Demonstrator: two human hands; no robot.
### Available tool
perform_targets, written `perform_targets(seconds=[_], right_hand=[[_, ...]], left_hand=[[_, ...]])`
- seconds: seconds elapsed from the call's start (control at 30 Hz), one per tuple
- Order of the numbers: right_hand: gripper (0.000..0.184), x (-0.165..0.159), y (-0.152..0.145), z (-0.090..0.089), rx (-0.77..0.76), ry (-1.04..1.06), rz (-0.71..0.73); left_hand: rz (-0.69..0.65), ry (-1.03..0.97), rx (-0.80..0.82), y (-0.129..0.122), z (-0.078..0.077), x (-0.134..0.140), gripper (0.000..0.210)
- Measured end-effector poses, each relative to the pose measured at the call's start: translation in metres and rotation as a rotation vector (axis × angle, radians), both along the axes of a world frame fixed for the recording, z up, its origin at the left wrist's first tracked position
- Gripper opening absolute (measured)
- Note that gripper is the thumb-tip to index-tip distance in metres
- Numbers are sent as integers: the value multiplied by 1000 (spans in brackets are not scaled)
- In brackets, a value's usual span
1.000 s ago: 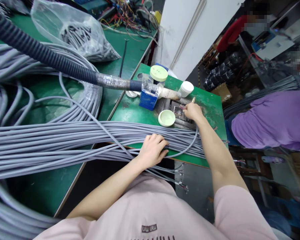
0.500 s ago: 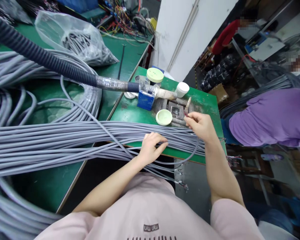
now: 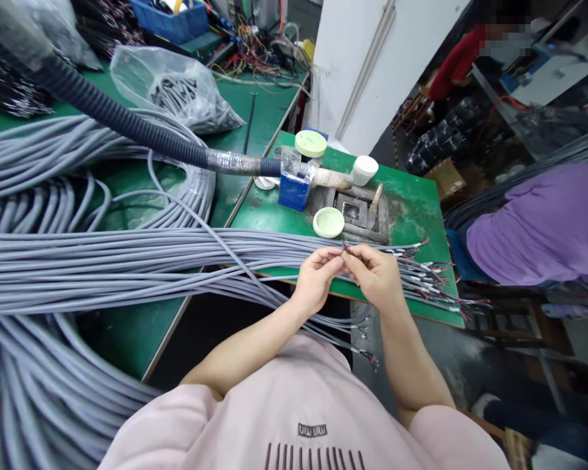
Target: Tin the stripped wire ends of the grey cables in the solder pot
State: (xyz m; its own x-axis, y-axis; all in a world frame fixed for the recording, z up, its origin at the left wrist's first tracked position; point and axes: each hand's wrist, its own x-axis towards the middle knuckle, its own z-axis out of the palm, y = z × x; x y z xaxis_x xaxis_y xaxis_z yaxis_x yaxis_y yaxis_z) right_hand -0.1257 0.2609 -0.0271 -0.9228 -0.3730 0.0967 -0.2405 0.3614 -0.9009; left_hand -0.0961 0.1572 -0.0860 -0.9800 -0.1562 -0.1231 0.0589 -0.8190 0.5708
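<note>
My left hand (image 3: 317, 277) and my right hand (image 3: 376, 275) meet above the bench edge, fingertips pinched together. Between them poke up the thin coloured wire ends (image 3: 345, 247) of one grey cable; the fingers hide most of them. A thick bundle of grey cables (image 3: 255, 245) runs left to right just behind my hands. Its stripped ends (image 3: 431, 277), with red and dark strands, fan out on the right of the green bench. Beyond my hands stand a shallow pale-green cup (image 3: 328, 222) and a dark, sooty square solder pot (image 3: 355, 212).
A black corrugated hose (image 3: 147, 134) crosses from upper left to a nozzle by a blue block (image 3: 294, 190). Behind are a green-lidded jar (image 3: 310, 143) and a white tub (image 3: 365, 170). Coiled cable and a clear bag (image 3: 186, 91) lie left. A person in purple (image 3: 543, 228) is at right.
My right hand has come back from beside the solder pot, bringing the wire ends to my left hand. My left hand has moved up and right and closed on them. The view has shifted slightly.
</note>
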Motion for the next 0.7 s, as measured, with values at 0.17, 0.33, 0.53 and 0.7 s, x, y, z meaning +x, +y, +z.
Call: perform_targets(seconds=[0.17,0.33,0.53,0.7], right_hand=[[28,5,8,-7,-56,-110,57],[37,15,13,-23,-207,-198,-39],[53,30,4,-29,-358,-324,-59],[59,35,9,-28,-333,-366,-28]], left_hand=[[103,-28,14,-7,0,-3,37],[301,127,-403,-14,-8,2,21],[333,179,-597,-12,-16,7,21],[-171,97,-196,-7,-15,10,43]])
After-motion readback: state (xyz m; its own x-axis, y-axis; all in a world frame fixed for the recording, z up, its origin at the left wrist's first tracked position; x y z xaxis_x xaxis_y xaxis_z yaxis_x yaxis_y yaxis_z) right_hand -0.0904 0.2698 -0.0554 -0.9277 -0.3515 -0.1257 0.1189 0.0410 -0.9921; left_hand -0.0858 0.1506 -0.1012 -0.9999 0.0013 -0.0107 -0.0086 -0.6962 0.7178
